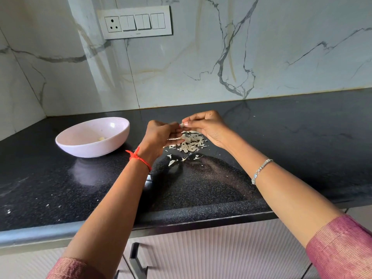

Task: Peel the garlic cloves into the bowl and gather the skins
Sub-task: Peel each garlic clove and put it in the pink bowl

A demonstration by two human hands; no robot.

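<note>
Both hands are held together just above a heap of papery garlic skins [190, 143] on the black counter. My right hand [207, 126] pinches a small garlic clove [181, 125] between thumb and fingertips. My left hand [161, 135] has its fingers curled and touches the clove from the left; how it grips is partly hidden. A pale pink bowl [69, 144] stands to the left of my hands, with a peeled clove [102, 138] inside it. Loose bits of skin [175, 160] lie in front of the heap.
The black granite counter [281, 148] runs to a marble wall behind and to the left, with a switch panel [134, 22] on it. The counter's front edge [181, 218] is near me, and ribbed cabinet doors with a dark handle [134, 260] sit below.
</note>
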